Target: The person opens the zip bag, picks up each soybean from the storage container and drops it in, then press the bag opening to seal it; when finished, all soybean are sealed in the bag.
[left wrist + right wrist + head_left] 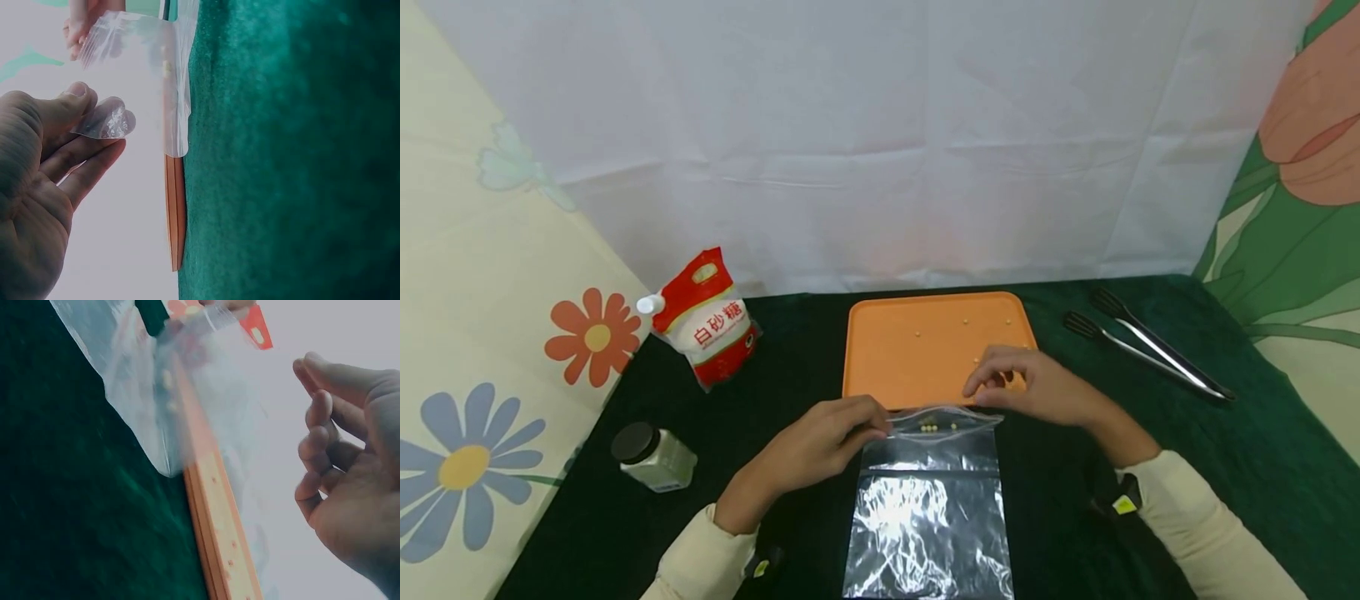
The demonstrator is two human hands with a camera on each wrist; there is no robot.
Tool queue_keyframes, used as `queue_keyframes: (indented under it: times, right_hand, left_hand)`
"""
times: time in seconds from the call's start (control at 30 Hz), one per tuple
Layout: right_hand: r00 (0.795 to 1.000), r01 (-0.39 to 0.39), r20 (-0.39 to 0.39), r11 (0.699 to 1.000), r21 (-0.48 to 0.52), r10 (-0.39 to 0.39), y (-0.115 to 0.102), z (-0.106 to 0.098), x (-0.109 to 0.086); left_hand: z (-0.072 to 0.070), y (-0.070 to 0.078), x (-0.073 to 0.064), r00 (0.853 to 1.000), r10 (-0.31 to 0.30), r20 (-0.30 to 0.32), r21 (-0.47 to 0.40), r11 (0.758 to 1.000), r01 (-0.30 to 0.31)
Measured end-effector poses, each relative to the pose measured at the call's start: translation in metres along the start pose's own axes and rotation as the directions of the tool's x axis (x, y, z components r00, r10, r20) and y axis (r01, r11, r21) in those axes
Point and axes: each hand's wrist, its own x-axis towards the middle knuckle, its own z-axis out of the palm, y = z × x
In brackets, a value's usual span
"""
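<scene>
A clear zip bag [928,533] lies on the dark green cloth, its mouth raised at the tray's near edge. My left hand [831,437] pinches the left end of that mouth between thumb and fingers, the film showing past the fingertips in the left wrist view. Several small pale yellow balls [929,428] sit inside, just below the opening. Over the near right part of the orange tray [880,367], my right hand [1037,387] bends its fingers with thumb and index tips close together. I cannot tell whether a small ball is between them.
A few more balls [966,322] are scattered on the tray. Metal tongs [1157,350] lie to the right. On the left are a red and white spouted pouch [711,325] and a dark-lidded jar [658,458] lying tilted. A white cloth [887,142] hangs behind.
</scene>
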Motion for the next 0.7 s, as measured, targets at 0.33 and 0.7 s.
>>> queue_keyframes:
  times: [0.33,0.7]
  right_hand:
    - [0.925,-0.299,-0.308,0.925,-0.232,0.222,0.043,-0.018,-0.007]
    - [0.92,-0.357,-0.275,0.886,-0.297,0.279,0.061,-0.019,-0.008]
  left_hand:
    - [0.0,0.001,0.0,1.0,-0.011,0.002,-0.004,1.0,0.011]
    - [0.001,0.001,0.001,1.0,0.01,-0.001,0.006,1.0,-0.01]
